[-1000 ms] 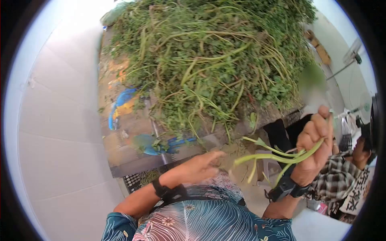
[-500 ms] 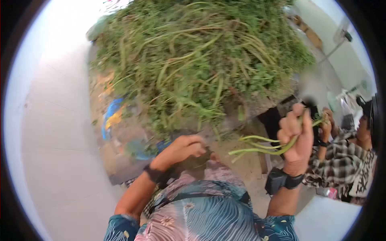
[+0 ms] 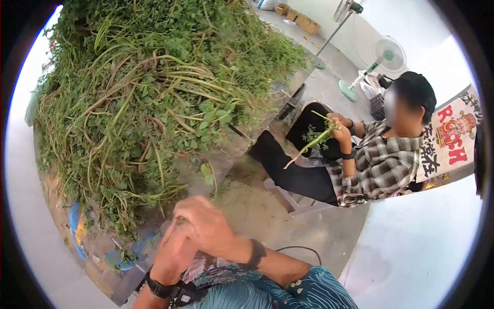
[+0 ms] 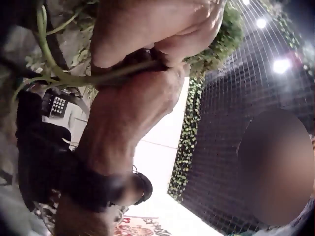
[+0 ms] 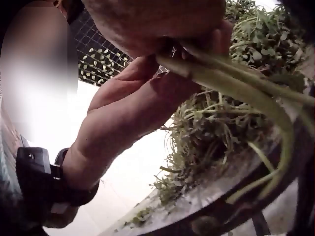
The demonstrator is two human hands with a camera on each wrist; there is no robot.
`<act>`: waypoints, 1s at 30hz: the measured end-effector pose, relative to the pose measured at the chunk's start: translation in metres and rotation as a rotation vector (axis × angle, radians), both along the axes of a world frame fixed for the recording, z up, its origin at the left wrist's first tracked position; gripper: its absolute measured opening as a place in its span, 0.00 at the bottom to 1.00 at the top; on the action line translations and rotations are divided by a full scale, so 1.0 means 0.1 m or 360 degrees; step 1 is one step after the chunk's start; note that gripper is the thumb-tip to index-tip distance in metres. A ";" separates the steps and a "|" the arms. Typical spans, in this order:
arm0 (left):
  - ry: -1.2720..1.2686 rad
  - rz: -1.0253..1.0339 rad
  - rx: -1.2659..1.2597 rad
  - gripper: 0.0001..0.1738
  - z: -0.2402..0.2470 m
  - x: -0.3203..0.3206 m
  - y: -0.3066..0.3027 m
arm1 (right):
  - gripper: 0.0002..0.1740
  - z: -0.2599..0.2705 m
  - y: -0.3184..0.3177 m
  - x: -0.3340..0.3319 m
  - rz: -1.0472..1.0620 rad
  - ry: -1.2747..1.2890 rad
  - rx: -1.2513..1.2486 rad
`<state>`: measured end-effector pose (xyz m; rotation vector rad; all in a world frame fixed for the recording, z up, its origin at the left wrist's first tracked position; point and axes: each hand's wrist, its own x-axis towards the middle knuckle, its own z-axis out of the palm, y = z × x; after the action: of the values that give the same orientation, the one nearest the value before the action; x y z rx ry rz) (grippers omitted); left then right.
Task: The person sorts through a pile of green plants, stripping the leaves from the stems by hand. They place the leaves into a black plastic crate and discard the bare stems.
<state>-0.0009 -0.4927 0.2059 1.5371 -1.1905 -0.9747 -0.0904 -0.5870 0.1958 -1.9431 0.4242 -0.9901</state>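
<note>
Left hand (image 3: 177,253) and right hand (image 3: 208,224) both pinch stems (image 5: 224,84), knuckles together, likely for control. Greens heap (image 3: 134,98) sits beside, presumably for reach.

Right of greens (image 3: 154,113) sits someone (image 3: 383,162) (on stool (image 3: 286,198), apparently).

my bare, curled right hand (image 5: 152,24) fills twelve o'clock, touching my bare left hand (image 5: 145,96) near the centre. between our fingertips we pinch long, smooth green stems (image 5: 236,89) that bend out toward four o'clock. a black, boxy wrist strap (image 5: 33,169) rings my left wrist at eight; a tangled, leafy green heap (image 5: 211,132) spreads behind, from one to five.
</note>
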 end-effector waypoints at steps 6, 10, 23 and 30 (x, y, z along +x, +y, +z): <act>0.1425 -0.0068 0.0355 0.13 -0.20 -0.05 -0.04 | 0.07 -0.15 -0.16 -0.21 -0.0258 0.0359 -0.0398; 0.1185 -0.0256 0.0563 0.10 -0.26 -0.04 0.02 | 0.11 -0.32 -0.04 -0.44 0.0363 0.0296 0.0670; 0.1398 0.0165 0.0313 0.20 -0.17 0.03 0.42 | 0.20 -0.81 0.42 -0.63 0.1467 0.0890 0.1031; 0.1308 0.0427 0.0366 0.20 -0.09 0.18 0.77 | 0.11 -1.39 0.26 -0.98 0.1302 0.1266 0.0626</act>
<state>0.0173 -0.4157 0.1969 1.2114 -0.2954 -1.3944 -0.1886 -0.5612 0.0567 -1.8041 0.1835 0.3863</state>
